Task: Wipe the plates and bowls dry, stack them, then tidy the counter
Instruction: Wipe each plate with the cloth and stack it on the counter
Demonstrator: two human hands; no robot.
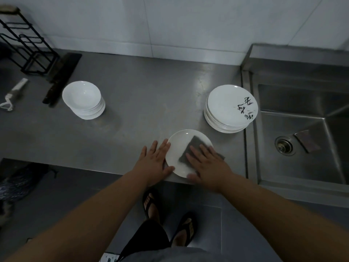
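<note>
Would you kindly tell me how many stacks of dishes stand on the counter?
2. A bowl stack stands at the left near the cleaver; a plate stack stands at the right beside the sink. None seems hidden.

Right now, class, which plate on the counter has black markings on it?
The top plate of the stack beside the sink: it carries black brush marks near its right edge. The single plate under the grey cloth is plain white.

Loose plate (181,140), 1; plate stack (226,104), 1, count within unclear; bowl stack (83,99), 1; grey cloth (192,146), 1; sink cloth (306,140), 1; cleaver (62,76), 1; peeler (15,91), 1; wire rack (32,50), 1.
</note>
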